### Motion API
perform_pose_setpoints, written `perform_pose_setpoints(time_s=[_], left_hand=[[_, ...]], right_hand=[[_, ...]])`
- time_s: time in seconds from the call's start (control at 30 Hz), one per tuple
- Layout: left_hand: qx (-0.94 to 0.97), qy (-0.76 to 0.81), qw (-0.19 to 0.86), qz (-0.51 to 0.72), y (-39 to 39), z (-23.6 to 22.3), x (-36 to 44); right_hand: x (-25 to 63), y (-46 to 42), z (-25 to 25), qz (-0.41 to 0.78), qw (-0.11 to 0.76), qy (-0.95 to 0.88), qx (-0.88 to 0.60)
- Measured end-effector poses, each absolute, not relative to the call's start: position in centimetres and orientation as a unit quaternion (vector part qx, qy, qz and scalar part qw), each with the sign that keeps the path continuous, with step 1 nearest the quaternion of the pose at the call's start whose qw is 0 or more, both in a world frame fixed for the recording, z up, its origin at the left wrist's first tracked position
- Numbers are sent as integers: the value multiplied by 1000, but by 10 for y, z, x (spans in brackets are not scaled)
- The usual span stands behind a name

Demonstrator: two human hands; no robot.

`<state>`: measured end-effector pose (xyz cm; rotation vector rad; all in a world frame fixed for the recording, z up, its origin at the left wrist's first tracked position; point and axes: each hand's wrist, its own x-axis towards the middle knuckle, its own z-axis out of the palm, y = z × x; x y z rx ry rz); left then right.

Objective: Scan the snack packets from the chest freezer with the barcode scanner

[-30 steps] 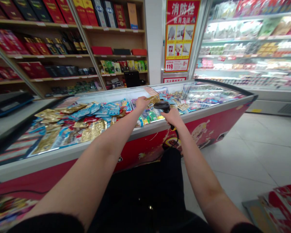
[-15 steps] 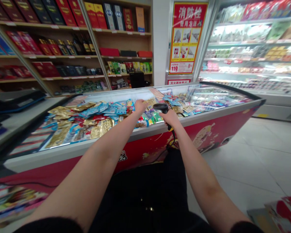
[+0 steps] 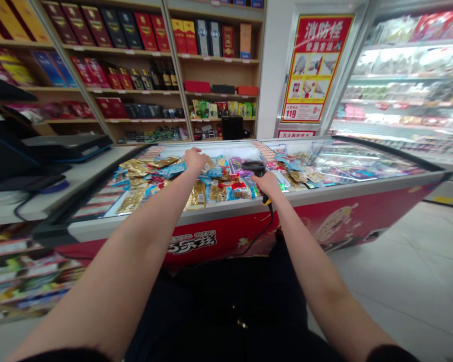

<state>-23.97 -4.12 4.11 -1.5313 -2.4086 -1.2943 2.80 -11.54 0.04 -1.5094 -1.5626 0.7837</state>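
Note:
My right hand (image 3: pixel 269 183) is wrapped round a black handheld barcode scanner (image 3: pixel 253 166), its cord hanging down over the freezer front. My left hand (image 3: pixel 195 159) is over the left part of the open chest freezer (image 3: pixel 166 219), its fingers closed. A gold ice cream packet (image 3: pixel 209 163) shows at its fingers, mostly hidden by the hand. Below lie loose blue packets (image 3: pixel 172 171), gold packets (image 3: pixel 135 167) and red packets (image 3: pixel 238 186).
To the left stands a counter (image 3: pixel 66 183) with dark equipment on it. Behind the freezer are shelves (image 3: pixel 136 90) of boxes and bottles. A lit display fridge (image 3: pixel 403 90) stands at the right, past a red fire-hydrant sign (image 3: pixel 315 68). Tiled floor (image 3: pixel 407 261) lies right of the freezer.
My view has turned left. My left hand has moved left across the freezer, with the gold packet at its fingers. The scanner stays in my right hand.

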Motion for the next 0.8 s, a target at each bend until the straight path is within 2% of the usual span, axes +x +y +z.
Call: perform_pose_setpoints(time_s=[0.1, 0.23, 0.5, 0.8], left_hand=[[-516, -789, 31, -331, -50, 32, -259], [-540, -802, 18, -257, -55, 19, -264], [-545, -779, 56, -304, -48, 30, -225], [-650, -699, 28, -298, -26, 26, -116]], right_hand=[[23, -114, -3, 307, 400, -627, -594], [21, -114, -6, 302, 407, -634, -584], [39, -117, -5, 314, 419, -606, -599], [98, -120, -8, 344, 499, -500, -619]])
